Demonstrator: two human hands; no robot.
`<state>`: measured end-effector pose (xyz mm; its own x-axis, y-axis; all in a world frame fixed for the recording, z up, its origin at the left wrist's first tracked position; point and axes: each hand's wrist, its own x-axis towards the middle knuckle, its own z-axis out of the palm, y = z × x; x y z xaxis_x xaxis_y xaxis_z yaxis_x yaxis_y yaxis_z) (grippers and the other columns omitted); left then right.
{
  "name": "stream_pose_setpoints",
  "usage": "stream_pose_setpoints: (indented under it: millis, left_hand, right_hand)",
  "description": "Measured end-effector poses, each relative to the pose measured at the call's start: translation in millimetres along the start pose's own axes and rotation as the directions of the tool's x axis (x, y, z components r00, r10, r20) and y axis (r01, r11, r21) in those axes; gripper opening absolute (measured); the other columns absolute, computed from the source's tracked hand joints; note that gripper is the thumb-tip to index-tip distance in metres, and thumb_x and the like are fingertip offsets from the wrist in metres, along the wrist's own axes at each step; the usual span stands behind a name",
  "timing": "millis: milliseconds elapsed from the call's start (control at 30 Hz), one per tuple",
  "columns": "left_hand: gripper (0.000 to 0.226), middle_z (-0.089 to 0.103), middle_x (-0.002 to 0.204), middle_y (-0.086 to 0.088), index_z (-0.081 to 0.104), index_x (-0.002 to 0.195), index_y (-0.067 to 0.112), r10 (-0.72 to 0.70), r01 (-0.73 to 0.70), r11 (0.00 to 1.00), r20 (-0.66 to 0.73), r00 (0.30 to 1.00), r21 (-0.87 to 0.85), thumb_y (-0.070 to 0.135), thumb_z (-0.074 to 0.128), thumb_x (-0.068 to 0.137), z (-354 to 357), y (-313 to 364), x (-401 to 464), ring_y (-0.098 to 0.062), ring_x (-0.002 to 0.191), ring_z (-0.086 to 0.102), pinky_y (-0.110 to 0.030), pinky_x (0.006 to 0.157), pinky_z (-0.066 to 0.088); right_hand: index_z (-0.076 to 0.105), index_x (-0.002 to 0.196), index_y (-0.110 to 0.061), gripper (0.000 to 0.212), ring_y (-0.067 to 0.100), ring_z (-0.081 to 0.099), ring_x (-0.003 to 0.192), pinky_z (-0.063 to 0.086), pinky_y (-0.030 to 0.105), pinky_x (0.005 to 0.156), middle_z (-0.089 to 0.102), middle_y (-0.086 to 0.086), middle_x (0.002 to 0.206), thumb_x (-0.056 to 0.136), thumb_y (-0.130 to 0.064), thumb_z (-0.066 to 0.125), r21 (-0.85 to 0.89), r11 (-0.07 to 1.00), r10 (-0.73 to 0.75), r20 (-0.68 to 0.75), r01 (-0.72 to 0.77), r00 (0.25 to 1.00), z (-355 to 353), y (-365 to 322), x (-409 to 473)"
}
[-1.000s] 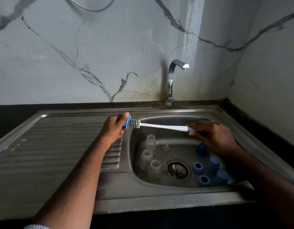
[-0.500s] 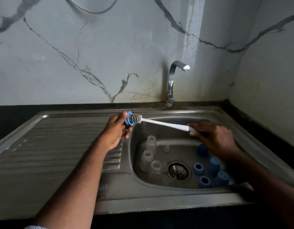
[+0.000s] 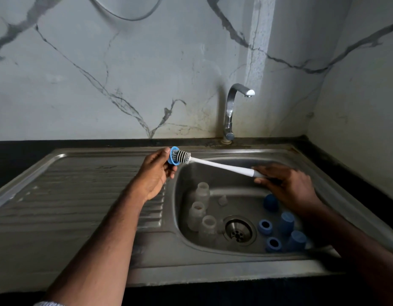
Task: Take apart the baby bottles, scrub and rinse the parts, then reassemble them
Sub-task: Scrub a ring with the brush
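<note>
Left hand pinches a blue ring on the brush; right hand grips its handle. Below them, clear bottles and blue caps crowd the sink.

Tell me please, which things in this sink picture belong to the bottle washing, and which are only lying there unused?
In use:
left hand holding a blue ring
bottle brush, its bristles in the ring
right hand gripping the brush handle

Waiting in the sink:
three clear bottles
small clear teat
blue caps and blue rings

Unused: tap, showing no water.
</note>
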<state>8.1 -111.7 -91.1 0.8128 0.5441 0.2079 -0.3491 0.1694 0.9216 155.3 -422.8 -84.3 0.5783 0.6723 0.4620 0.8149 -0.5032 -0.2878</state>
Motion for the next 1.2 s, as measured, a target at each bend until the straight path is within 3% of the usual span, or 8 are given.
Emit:
stream_pose_setpoints:
  millis: [233,333,567,667,800,967,1067,1200]
  left_hand:
    - [0.022,0.070,0.089,-0.006,0.066,0.111,0.013,0.028,-0.030,0.990,-0.017,0.999,-0.136,0.012,0.047,0.100,5,1,1,-0.013,0.064,0.061,-0.023,0.050,0.042]
    - [0.023,0.070,0.092,-0.005,0.065,0.114,0.013,0.053,-0.053,0.994,-0.004,0.999,-0.097,0.009,0.046,0.101,5,0,1,-0.013,0.066,0.061,-0.022,0.050,0.043]
    - [0.026,0.059,0.073,-0.008,0.065,0.105,0.006,-0.058,0.058,0.998,-0.022,0.998,0.003,0.024,0.047,0.102,-3,-1,0,-0.014,0.056,0.047,-0.021,0.041,0.031]
    - [0.038,0.059,0.066,-0.006,0.064,0.096,0.008,-0.165,0.163,0.980,0.003,0.986,0.112,0.041,0.045,0.102,-4,1,-2,-0.009,0.046,0.043,-0.018,0.037,0.024]
    - [0.049,0.054,0.058,-0.007,0.061,0.086,0.004,-0.193,0.170,0.930,0.040,0.980,0.325,0.048,0.044,0.102,-6,2,-3,-0.008,0.040,0.033,-0.016,0.034,0.018]
    - [0.054,0.047,0.049,-0.001,0.055,0.064,0.015,-0.194,0.202,0.819,-0.072,0.978,0.537,0.054,0.046,0.099,1,4,-5,-0.005,0.036,0.031,-0.017,0.043,0.022]
    - [0.053,0.045,0.053,-0.007,0.057,0.070,0.011,-0.140,0.180,0.850,-0.116,0.983,0.495,0.054,0.048,0.099,1,5,0,-0.008,0.036,0.028,-0.014,0.040,0.019]
    - [0.047,0.044,0.054,-0.007,0.058,0.086,0.007,-0.098,0.137,0.950,-0.149,0.984,0.279,0.051,0.047,0.100,4,5,3,-0.007,0.037,0.027,-0.014,0.036,0.015]
  right_hand:
    - [0.056,0.137,-0.030,0.042,0.006,0.053,0.094,0.032,0.014,0.066,0.064,-0.001,0.126,0.098,-0.047,0.054,-0.035,0.995,0.097,0.031,-0.096,0.995,6,5,4]
    - [0.056,0.138,-0.032,0.044,0.011,0.059,0.100,0.037,0.023,0.074,0.065,-0.001,0.127,0.097,-0.048,0.055,-0.037,0.996,0.085,0.023,-0.084,0.996,7,4,3]
    - [0.064,0.131,-0.033,0.040,0.011,0.062,0.112,0.045,0.024,0.086,0.066,-0.006,0.129,0.093,-0.043,0.065,0.011,0.999,-0.036,0.036,0.036,0.999,6,11,5]
    - [0.065,0.131,-0.038,0.041,0.012,0.063,0.108,0.047,0.024,0.077,0.068,-0.009,0.126,0.091,-0.045,0.064,-0.051,0.993,-0.108,0.000,0.108,0.994,1,17,5]
    - [0.068,0.128,-0.029,0.041,0.019,0.066,0.095,0.039,0.023,0.070,0.071,-0.003,0.116,0.087,-0.032,0.073,-0.190,0.953,-0.254,-0.063,0.238,0.965,-2,25,8]
    - [0.069,0.127,-0.026,0.038,0.029,0.065,0.091,0.052,0.039,0.073,0.071,0.001,0.112,0.090,-0.033,0.069,-0.283,0.919,-0.317,-0.113,0.275,0.942,0,28,10]
    - [0.069,0.127,-0.025,0.034,0.025,0.067,0.086,0.046,0.027,0.066,0.071,0.001,0.112,0.099,-0.040,0.056,-0.341,0.910,-0.301,-0.154,0.235,0.941,3,17,6]
    - [0.066,0.128,-0.026,0.044,0.017,0.069,0.086,0.035,0.019,0.064,0.072,-0.001,0.114,0.097,-0.049,0.044,-0.277,0.939,-0.261,-0.183,0.205,0.948,10,3,3]
